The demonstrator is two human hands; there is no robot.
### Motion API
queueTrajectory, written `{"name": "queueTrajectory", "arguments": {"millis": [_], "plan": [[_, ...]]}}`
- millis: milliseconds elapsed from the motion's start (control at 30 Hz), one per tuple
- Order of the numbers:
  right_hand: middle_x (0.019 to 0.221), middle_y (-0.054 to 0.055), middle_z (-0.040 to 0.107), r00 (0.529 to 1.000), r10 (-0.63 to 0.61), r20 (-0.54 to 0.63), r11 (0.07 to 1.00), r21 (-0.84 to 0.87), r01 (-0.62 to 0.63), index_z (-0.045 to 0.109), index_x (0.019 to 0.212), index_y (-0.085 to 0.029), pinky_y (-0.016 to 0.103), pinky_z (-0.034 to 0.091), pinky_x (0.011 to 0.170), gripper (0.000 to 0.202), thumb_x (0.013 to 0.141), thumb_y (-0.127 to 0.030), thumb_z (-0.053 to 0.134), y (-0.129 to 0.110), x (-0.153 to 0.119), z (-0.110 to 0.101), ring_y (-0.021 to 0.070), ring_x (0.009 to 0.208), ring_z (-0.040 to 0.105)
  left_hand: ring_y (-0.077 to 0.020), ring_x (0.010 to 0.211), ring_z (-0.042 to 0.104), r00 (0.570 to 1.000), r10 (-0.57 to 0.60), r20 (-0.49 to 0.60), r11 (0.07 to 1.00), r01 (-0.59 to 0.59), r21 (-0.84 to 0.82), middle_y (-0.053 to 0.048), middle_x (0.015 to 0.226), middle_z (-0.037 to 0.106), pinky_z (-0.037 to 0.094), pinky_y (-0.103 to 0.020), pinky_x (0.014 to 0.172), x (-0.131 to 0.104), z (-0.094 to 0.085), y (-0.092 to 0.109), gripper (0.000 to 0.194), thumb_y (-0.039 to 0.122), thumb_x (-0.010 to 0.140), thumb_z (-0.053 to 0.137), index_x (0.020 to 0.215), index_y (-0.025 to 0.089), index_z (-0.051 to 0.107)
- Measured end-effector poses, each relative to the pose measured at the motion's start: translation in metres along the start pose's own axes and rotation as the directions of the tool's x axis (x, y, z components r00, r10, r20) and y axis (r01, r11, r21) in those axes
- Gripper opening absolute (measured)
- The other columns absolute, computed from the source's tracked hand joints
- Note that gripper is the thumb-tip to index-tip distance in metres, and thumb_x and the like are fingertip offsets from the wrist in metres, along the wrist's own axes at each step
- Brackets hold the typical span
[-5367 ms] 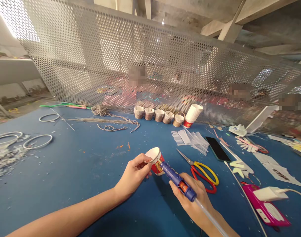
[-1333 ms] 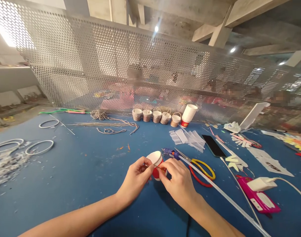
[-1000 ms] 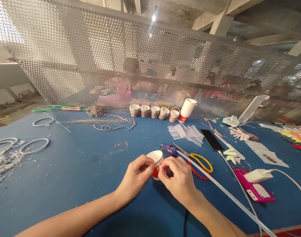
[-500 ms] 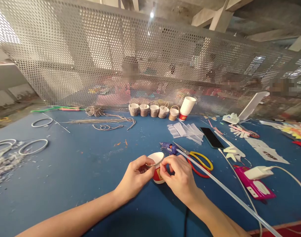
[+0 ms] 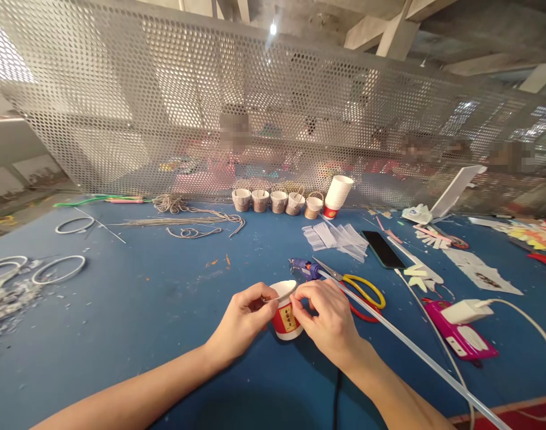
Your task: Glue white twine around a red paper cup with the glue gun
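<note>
The red-and-white paper cup is at the near middle of the scene, between the two hands over the blue counter. It has just been turned and brought more upright: the gold label now faces the near side, and less of the inside shows. Whether its base touches the counter, I cannot tell.

The left hand has a closed grip on the cup's left rim, thumb and fingers pinched, with what looks like a thin cord beside the fingertips. The right hand has its fingertips drawn together at the right side, just below the rim; whether that grip holds the cup wall or a cord end is hidden.

The blue glue gun, in the right hand a few seconds earlier, now lies beyond that hand, its long clear glue stick running to the near right, over the scissors. With it down, both hands are at the rim.

Farther out, paper strips and a phone lie to the right, and a magenta power strip nearer. At the far side, five wrapped cups stand left of a leaning cup stack. Grey cord lies far left.
</note>
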State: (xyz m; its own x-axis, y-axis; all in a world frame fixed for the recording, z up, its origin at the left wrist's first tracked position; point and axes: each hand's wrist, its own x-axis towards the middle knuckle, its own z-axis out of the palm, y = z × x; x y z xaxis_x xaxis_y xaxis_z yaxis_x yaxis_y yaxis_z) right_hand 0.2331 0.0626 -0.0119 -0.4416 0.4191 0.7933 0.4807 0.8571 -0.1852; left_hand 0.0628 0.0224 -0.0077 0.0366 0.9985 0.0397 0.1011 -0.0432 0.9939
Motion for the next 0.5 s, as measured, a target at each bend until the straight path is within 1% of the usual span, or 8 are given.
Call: {"name": "queueTrajectory", "arguments": {"millis": [167, 267, 433, 500], "plan": [[0.067, -0.002, 0.059, 1.000, 0.020, -0.015, 0.999, -0.042, -0.021, 0.046, 0.078, -0.019, 0.028, 0.039, 0.063, 0.018, 0.085, -0.004, 0.052, 0.0037, 0.0003, -0.0015, 0.0121, 0.060, 0.055, -0.0082, 0.047, 0.042, 0.998, -0.070, 0.006, 0.997, 0.070, -0.040, 0.005, 0.053, 0.047, 0.033, -0.021, 0.047, 0.0008, -0.0014, -0.0013, 0.018, 0.030, 0.076, 0.055, 0.069, 0.015, 0.059], [0.068, -0.001, 0.060, 0.999, 0.044, -0.029, 0.999, -0.029, -0.045, 0.048, 0.080, -0.019, 0.028, 0.040, 0.063, 0.015, 0.085, -0.005, 0.050, 0.0022, 0.0019, -0.0042, 0.0121, 0.059, 0.055, -0.0081, 0.046, 0.042, 0.996, -0.090, 0.005, 0.994, 0.090, -0.061, 0.005, 0.055, 0.049, 0.034, -0.021, 0.047, 0.0012, -0.0019, -0.0017, 0.017, 0.029, 0.077, 0.054, 0.071, 0.015, 0.061], [0.073, 0.003, 0.063, 0.999, 0.036, -0.008, 0.999, -0.010, -0.036, 0.055, 0.084, -0.018, 0.031, 0.042, 0.064, 0.007, 0.084, -0.011, 0.052, -0.0041, 0.0046, -0.0071, 0.0168, 0.068, 0.060, -0.0083, 0.048, 0.046, 0.998, -0.063, -0.007, 0.996, 0.062, -0.071, 0.004, 0.060, 0.049, 0.038, -0.022, 0.048, 0.0010, -0.0026, 0.0010, 0.017, 0.027, 0.077, 0.054, 0.068, 0.015, 0.062], [0.072, 0.003, 0.063, 1.000, 0.031, -0.002, 0.999, -0.028, -0.031, 0.057, 0.084, -0.017, 0.031, 0.043, 0.065, 0.007, 0.084, -0.011, 0.054, -0.0051, 0.0040, -0.0065, 0.0171, 0.068, 0.060, -0.0092, 0.050, 0.049, 0.999, -0.039, 0.015, 0.996, 0.040, -0.081, 0.003, 0.063, 0.050, 0.041, -0.023, 0.050, 0.0009, -0.0032, 0.0004, 0.018, 0.028, 0.078, 0.055, 0.068, 0.015, 0.062]]}}
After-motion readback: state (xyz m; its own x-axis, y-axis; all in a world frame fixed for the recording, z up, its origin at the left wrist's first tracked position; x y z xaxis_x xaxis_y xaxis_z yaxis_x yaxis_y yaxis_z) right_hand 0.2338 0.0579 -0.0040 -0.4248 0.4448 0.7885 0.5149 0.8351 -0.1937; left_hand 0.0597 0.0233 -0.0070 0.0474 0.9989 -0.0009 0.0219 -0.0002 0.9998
